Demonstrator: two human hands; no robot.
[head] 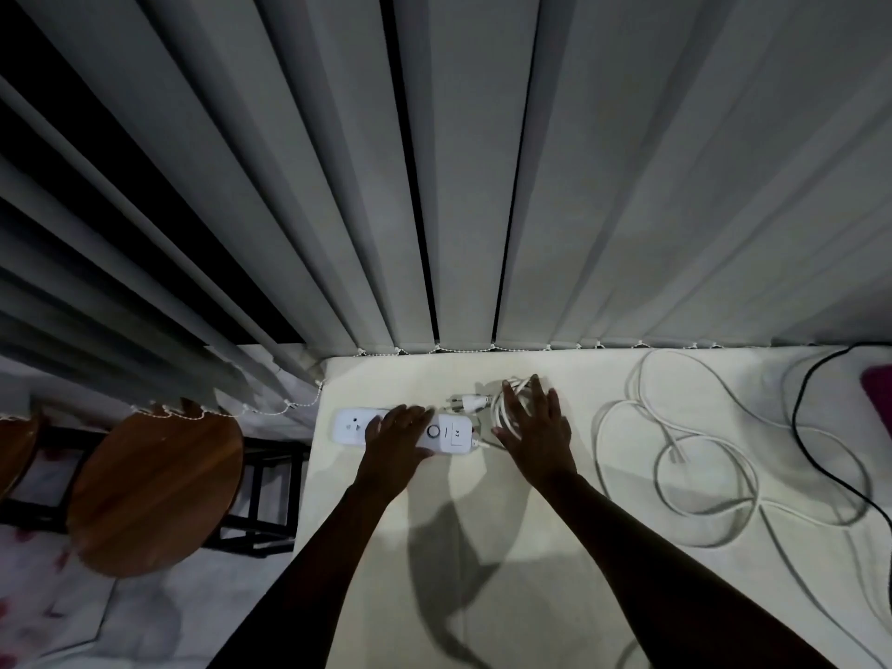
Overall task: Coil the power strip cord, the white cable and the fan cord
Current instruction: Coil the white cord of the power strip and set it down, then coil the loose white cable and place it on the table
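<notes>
From above, the left hand (399,434) lies flat, fingers straight, on the power strip (403,431) near the table's (386,523) far left corner. The right hand (533,424) rests open with spread fingers on the strip's coiled cord (502,403), gripping nothing; the plug (466,403) lies just beside the coil. I'd press the loops together before letting go, so they don't spring apart. The white cable (675,456) sprawls in loose loops to the right, uncoiled, and a black cord (815,456) runs past it. No containers anywhere.
</notes>
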